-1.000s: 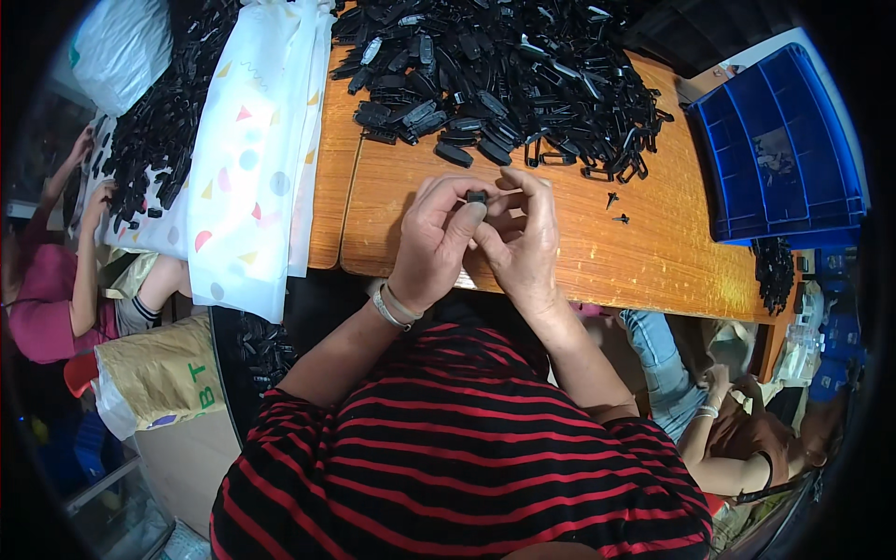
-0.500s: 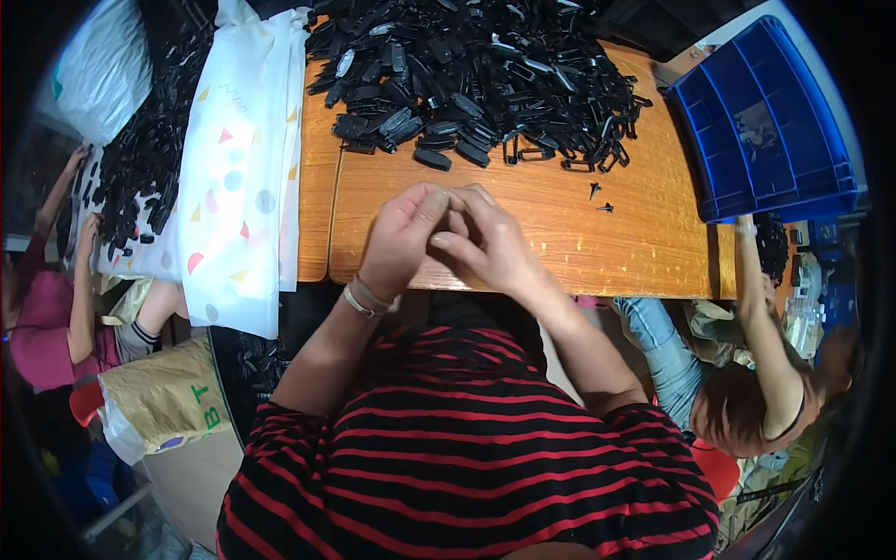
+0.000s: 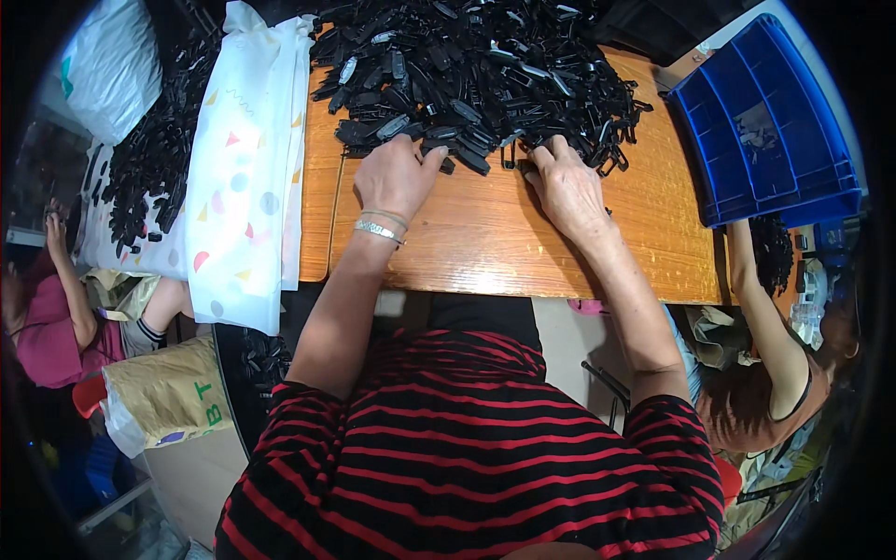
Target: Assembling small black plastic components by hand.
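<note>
We see both hands apart from each other, reaching forward to the near edge of a heap of black plastic parts (image 3: 485,75) that fills the upper middle of the frame. The left hand (image 3: 397,177), just left of centre, has its fingers bent down at the lower edge of the heap, with its thumb out toward the small oblong pieces there. The right hand (image 3: 567,191), just right of centre, also has its fingers curled down among the parts, next to some open, loop-shaped pieces. The fingertips are hidden from us, so we cannot tell whether either hand is clamped on a piece or only touching it. On the left wrist we see a pale bracelet (image 3: 378,229).

Beneath the heap lies a wooden tabletop (image 3: 467,252), its bare grain showing between the two forearms. Along its left side hangs a white sheet (image 3: 238,177) printed with coloured shapes, and past that, at the upper left, we see a second heap of black pieces (image 3: 154,154) beside a white plastic bag (image 3: 112,70). At the upper right stands a tilted blue bin (image 3: 784,121). A person in a pink top (image 3: 54,322) sits at the left edge, above a brown sack (image 3: 168,392); at the lower right, a person in a brown top (image 3: 761,406) stretches an arm up toward the bin.
</note>
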A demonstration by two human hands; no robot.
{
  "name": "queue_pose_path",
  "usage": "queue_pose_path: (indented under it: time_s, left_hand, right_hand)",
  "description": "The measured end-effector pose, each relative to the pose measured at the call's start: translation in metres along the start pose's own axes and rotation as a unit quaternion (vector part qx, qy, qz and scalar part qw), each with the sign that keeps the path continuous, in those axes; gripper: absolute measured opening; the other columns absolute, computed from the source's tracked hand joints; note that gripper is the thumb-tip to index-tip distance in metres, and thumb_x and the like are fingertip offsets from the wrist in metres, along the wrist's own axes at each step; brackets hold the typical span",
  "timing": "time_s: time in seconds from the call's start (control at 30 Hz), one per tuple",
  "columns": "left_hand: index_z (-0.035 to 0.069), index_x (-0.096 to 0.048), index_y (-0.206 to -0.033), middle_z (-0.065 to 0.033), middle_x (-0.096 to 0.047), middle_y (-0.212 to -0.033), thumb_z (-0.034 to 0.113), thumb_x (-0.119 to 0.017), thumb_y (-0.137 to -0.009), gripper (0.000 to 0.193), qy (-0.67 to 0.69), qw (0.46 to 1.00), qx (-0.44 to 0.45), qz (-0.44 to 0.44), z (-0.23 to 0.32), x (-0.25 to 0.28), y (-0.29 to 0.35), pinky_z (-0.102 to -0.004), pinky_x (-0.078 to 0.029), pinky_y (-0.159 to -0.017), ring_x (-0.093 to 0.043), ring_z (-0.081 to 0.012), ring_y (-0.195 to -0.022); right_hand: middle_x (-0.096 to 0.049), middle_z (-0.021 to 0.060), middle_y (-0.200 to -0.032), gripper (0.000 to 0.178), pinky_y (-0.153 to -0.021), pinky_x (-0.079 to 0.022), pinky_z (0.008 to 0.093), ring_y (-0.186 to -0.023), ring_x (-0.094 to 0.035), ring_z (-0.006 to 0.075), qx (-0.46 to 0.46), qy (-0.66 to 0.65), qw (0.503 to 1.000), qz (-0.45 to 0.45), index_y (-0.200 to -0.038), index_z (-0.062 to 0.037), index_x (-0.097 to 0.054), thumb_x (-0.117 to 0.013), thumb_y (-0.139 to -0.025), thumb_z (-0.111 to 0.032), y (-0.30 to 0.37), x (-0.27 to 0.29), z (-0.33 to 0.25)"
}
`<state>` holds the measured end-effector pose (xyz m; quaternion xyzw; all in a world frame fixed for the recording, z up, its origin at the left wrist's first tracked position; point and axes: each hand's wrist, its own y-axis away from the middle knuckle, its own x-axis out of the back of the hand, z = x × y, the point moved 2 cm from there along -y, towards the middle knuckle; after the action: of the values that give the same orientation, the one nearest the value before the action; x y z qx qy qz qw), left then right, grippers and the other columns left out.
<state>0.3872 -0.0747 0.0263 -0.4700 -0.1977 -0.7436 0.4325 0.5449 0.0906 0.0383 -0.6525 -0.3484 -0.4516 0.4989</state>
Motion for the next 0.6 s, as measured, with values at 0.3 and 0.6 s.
queue_pose_path:
  time_s: [0.3, 0.6]
  left_hand:
    - [0.005, -0.064, -0.083, -0.0164, -0.065, -0.078, 0.029, -0.072, -0.080, 0.025, 0.108, 0.992, -0.063, -0.028, 0.017, -0.017, 0.028, -0.0446, -0.049, -0.065, -0.063, -0.0369, -0.074]
    - [0.003, -0.058, -0.104, -0.0081, -0.059, -0.094, 0.003, -0.068, -0.082, 0.023, 0.259, 0.951, -0.168, 0.011, 0.001, -0.034, 0.041, -0.0329, -0.049, -0.059, -0.062, -0.0225, -0.073]
  right_hand:
    - [-0.060, 0.0171, -0.090, 0.011, -0.060, -0.051, 0.0442, -0.070, -0.061, 0.0381, -0.001, -0.182, 0.983, -0.018, -0.100, -0.0050, -0.060, -0.061, -0.091, -0.012, 0.041, -0.006, -0.030]
    - [-0.060, 0.0149, -0.096, 0.012, -0.064, -0.053, 0.0420, -0.075, -0.063, 0.0374, -0.094, -0.096, 0.991, -0.004, -0.094, -0.0015, -0.063, -0.066, -0.086, -0.010, 0.045, -0.013, -0.020]
